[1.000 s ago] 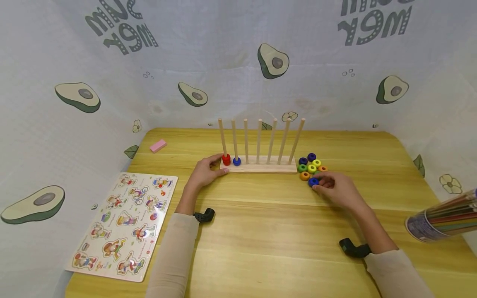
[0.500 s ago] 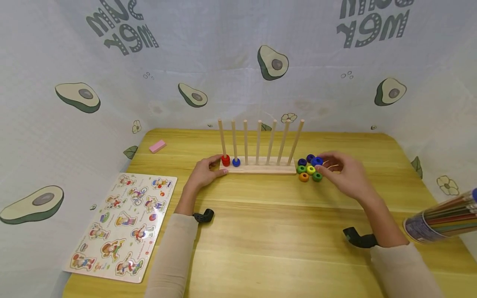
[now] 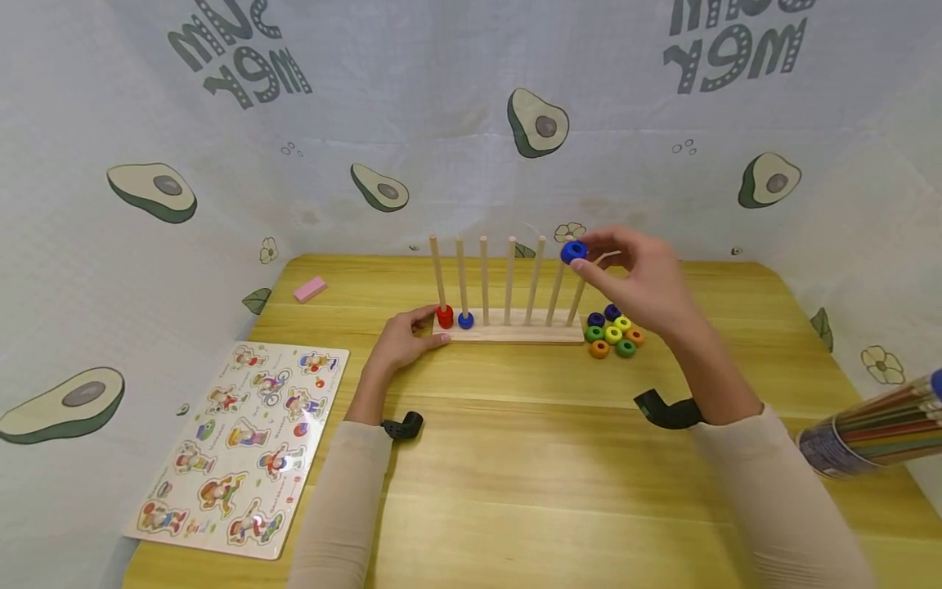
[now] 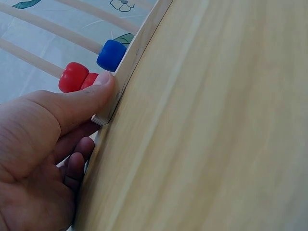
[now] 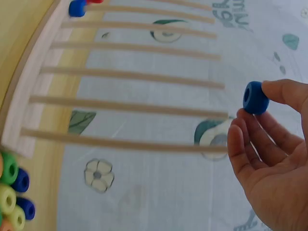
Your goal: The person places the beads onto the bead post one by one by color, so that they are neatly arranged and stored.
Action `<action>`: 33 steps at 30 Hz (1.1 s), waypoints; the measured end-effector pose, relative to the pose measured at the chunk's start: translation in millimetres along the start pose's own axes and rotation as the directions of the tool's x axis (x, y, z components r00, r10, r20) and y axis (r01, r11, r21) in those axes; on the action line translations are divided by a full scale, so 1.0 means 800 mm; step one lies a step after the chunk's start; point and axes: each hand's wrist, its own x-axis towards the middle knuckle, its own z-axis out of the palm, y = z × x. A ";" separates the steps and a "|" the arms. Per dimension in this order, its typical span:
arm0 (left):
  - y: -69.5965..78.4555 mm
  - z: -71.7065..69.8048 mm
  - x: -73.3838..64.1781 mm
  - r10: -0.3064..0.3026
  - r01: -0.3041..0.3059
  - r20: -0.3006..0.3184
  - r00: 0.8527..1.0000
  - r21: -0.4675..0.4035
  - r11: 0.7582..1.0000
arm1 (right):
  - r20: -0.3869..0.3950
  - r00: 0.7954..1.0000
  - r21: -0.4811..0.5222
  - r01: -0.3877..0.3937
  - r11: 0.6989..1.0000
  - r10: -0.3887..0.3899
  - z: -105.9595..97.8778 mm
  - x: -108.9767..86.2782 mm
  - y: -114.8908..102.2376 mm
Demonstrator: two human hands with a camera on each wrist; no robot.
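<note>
A wooden peg stand with several upright pegs stands toward the back of the table. My left hand grips its left end, thumb on the front edge of the base. Red beads sit on the leftmost peg and one blue bead on the peg beside it. Between thumb and fingertips, my right hand pinches another blue bead, raised near the tops of the rightmost pegs. In the right wrist view this bead is apart from the peg ends, its hole facing them.
Several loose beads in green, yellow, orange and dark blue lie by the stand's right end. A picture puzzle board lies at the left, with a pink block behind it. A tub of coloured pencils is at the right edge.
My right hand has lifted the blue bead from the loose pile and carried it up and left to the peg tops. My left hand stays on the stand.
</note>
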 end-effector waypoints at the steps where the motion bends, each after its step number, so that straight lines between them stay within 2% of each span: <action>1: 0.000 0.000 0.000 -0.001 0.001 0.002 1.000 0.001 1.000 | 0.011 1.000 0.002 0.007 1.000 -0.007 0.005 0.006 -0.005; 8: 0.001 0.001 -0.001 -0.006 0.006 0.003 1.000 0.004 1.000 | 0.050 0.995 0.049 0.082 0.995 -0.085 0.040 0.041 -0.034; 19: 0.000 0.000 0.002 0.009 -0.009 -0.002 1.000 0.008 1.000 | 0.128 0.983 0.019 0.127 0.992 -0.128 0.086 0.087 -0.060; 33: -0.002 -0.001 0.002 0.009 -0.009 -0.002 1.000 0.007 1.000 | 0.212 0.970 -0.015 0.121 0.992 -0.116 0.111 0.106 -0.071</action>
